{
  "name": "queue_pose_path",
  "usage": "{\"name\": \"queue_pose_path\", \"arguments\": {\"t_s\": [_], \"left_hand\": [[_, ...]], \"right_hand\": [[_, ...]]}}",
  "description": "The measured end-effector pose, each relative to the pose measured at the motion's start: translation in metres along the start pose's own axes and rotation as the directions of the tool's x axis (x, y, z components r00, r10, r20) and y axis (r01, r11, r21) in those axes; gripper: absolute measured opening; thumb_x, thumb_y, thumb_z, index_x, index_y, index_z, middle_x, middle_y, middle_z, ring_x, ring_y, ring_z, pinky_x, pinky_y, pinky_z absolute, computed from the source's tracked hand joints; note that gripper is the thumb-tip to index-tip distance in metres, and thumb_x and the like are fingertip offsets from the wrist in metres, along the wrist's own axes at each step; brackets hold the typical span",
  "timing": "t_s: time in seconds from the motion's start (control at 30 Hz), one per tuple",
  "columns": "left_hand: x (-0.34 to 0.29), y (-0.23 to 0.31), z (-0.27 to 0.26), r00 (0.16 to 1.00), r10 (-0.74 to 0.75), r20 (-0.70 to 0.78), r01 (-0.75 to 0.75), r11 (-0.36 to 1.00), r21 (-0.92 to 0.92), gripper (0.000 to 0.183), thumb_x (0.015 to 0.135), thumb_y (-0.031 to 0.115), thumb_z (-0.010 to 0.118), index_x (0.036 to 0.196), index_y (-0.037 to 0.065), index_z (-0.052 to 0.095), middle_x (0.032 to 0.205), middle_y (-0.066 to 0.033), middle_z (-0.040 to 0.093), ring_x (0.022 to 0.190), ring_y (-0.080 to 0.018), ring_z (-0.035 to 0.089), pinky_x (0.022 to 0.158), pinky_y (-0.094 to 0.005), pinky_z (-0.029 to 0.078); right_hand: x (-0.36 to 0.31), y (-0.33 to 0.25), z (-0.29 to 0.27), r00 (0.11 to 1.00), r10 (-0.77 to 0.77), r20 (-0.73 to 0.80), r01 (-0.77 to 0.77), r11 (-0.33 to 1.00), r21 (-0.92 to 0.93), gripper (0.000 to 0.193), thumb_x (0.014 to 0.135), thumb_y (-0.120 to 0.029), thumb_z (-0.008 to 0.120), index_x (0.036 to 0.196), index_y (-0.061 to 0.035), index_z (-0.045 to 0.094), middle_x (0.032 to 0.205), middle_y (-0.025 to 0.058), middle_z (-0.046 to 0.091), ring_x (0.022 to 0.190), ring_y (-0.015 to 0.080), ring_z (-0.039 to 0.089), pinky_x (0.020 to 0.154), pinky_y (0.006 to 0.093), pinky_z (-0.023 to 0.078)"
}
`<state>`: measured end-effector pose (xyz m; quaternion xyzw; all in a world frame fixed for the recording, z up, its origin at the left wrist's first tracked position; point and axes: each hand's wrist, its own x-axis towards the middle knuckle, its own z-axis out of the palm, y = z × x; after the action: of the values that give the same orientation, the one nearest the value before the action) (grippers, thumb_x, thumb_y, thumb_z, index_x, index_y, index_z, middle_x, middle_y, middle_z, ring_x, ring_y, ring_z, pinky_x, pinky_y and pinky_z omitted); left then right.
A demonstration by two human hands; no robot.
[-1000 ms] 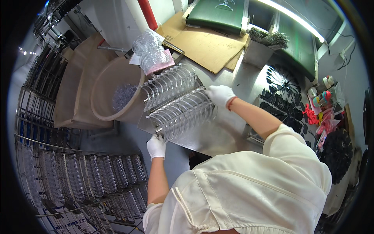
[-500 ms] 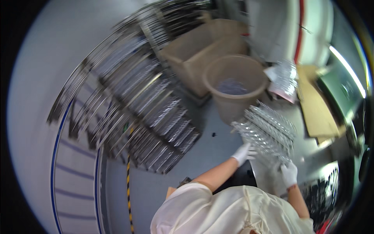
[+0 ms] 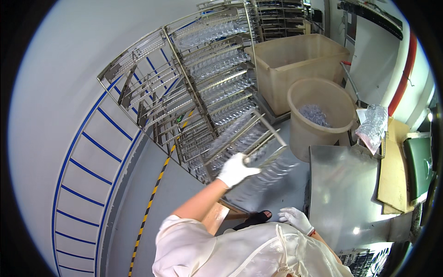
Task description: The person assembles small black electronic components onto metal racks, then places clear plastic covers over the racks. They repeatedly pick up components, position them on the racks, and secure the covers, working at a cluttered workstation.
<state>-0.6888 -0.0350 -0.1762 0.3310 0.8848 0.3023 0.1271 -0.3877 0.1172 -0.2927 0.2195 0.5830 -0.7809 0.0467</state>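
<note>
Metal rack point(image 3: 262, 143): grasped by the left hand point(image 3: 234, 171), extended just beyond it; clear plastic pieces point(image 3: 272, 177) hung along it. Right hand point(image 3: 296, 219): held nothing, fingers loosely parted. Handling, as judged: stiff, fairly light, pieces slippery and easily scratched; bare metal ends suited gripping. Blur smeared the pieces; the left fingers' exact purchase was unclear.

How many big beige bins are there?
2: the rectangular bin stands farther back; the round bin stands in front of it, beside the metal table. Others could be hidden behind them.
</note>
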Motion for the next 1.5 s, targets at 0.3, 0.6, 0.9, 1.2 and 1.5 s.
{"name": "queue_pose_path", "arguments": {"t_s": [0.3, 0.6, 0.9, 1.2, 1.5], "left_hand": [[0.047, -0.212, -0.062, 0.896, -0.424, 0.131, 0.360, 0.867, 0.345, 0.090, 0.055, 0.049, 0.096, 0.118, -0.006, 0.063, 0.121, -0.0271, 0.067, 0.116, -0.0368, 0.065, 0.101, -0.0407, 0.052], [0.090, -0.329, -0.059, 0.963, -0.265, 0.053, 0.226, 0.897, 0.379, 0.077, 0.059, 0.038, 0.095, 0.115, -0.003, 0.061, 0.120, -0.0270, 0.063, 0.116, -0.0396, 0.063, 0.101, -0.0452, 0.053], [0.145, -0.405, -0.069, 0.972, -0.228, -0.055, 0.214, 0.768, 0.604, 0.055, 0.082, 0.031, 0.081, 0.125, 0.006, 0.057, 0.122, -0.0205, 0.059, 0.120, -0.0374, 0.058, 0.099, -0.0530, 0.049], [0.195, -0.297, -0.079, 0.942, 0.320, -0.095, -0.213, 0.795, 0.567, 0.023, 0.089, 0.017, 0.060, 0.110, 0.008, 0.062, 0.102, -0.0115, 0.063, 0.111, -0.0290, 0.062, 0.104, -0.0501, 0.046], [0.172, -0.265, -0.168, 0.997, -0.042, 0.069, 0.032, 0.989, 0.148, 0.079, 0.078, 0.063, 0.073, 0.131, 0.006, 0.066, 0.115, -0.0230, 0.073, 0.107, -0.0367, 0.071, 0.092, -0.0447, 0.056]], "right_hand": [[0.030, 0.039, -0.017, 0.936, 0.256, -0.243, -0.241, 0.966, 0.089, 0.033, 0.107, -0.023, 0.052, 0.129, 0.0001, 0.059, 0.113, 0.0135, 0.071, 0.092, 0.0190, 0.071, 0.079, 0.0312, 0.059], [0.104, 0.039, 0.000, 0.952, 0.206, -0.229, -0.197, 0.979, 0.060, 0.023, 0.105, -0.018, 0.059, 0.120, -0.0023, 0.064, 0.107, 0.0113, 0.072, 0.088, 0.0142, 0.069, 0.078, 0.0288, 0.059], [0.156, 0.072, -0.025, 0.950, 0.163, -0.266, -0.265, 0.870, -0.416, 0.027, 0.103, -0.025, 0.064, 0.119, -0.0042, 0.071, 0.101, 0.0034, 0.074, 0.091, 0.0120, 0.067, 0.086, 0.0285, 0.054], [0.165, 0.045, -0.023, 0.945, 0.114, -0.305, -0.306, 0.630, -0.714, 0.027, 0.097, -0.030, 0.068, 0.114, -0.0090, 0.074, 0.106, 0.0092, 0.077, 0.096, 0.0211, 0.074, 0.087, 0.0332, 0.057], [0.147, -0.036, 0.007, 0.970, 0.003, -0.244, -0.204, 0.554, -0.807, 0.041, 0.101, -0.037, 0.051, 0.123, -0.0077, 0.069, 0.119, 0.0157, 0.071, 0.113, 0.0351, 0.066, 0.101, 0.0422, 0.050]]}}
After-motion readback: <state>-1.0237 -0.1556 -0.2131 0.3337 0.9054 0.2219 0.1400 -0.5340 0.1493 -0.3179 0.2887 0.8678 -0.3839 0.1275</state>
